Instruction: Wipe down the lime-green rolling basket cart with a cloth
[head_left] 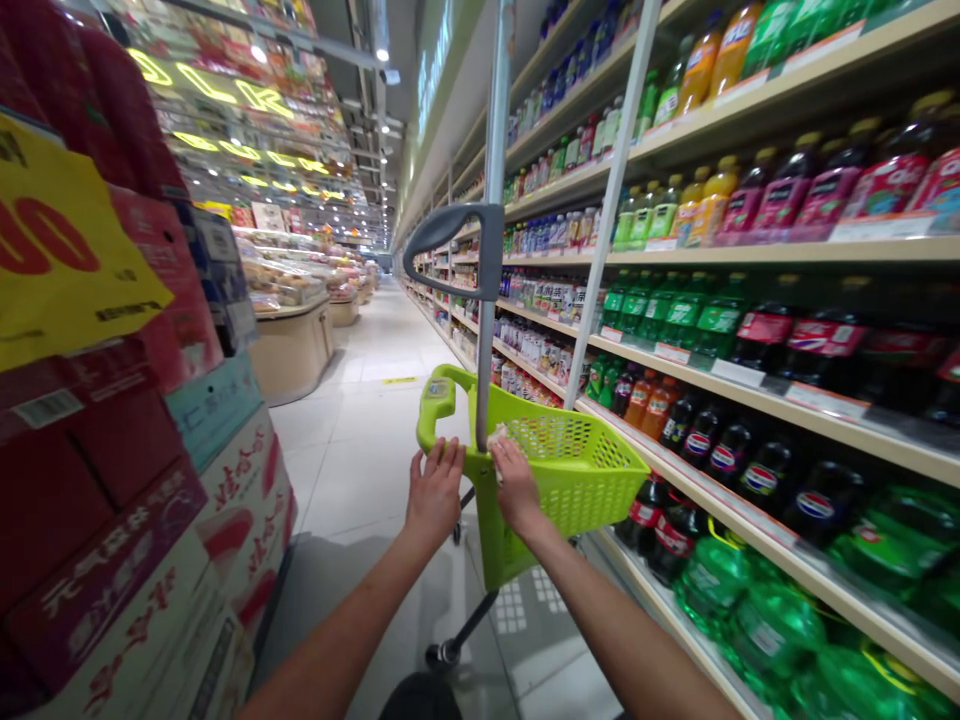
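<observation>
A lime green shopping basket [577, 470] on a wheeled stand is in front of me in a supermarket aisle. My left hand [435, 495] rests on the basket's near rim beside its green side handle [436, 403]. My right hand [516, 485] grips the rim at the base of the grey upright pole [489, 300], and seems to press a small white cloth or paper against it. A grey pull handle [450, 232] branches off the pole higher up. The basket looks empty.
Shelves of soft drink bottles [720, 320] run along the right, close to the basket. Stacked red cartons [112, 480] with a yellow price sign [60, 250] stand at the left. The tiled aisle [360, 420] runs ahead towards display counters [292, 340].
</observation>
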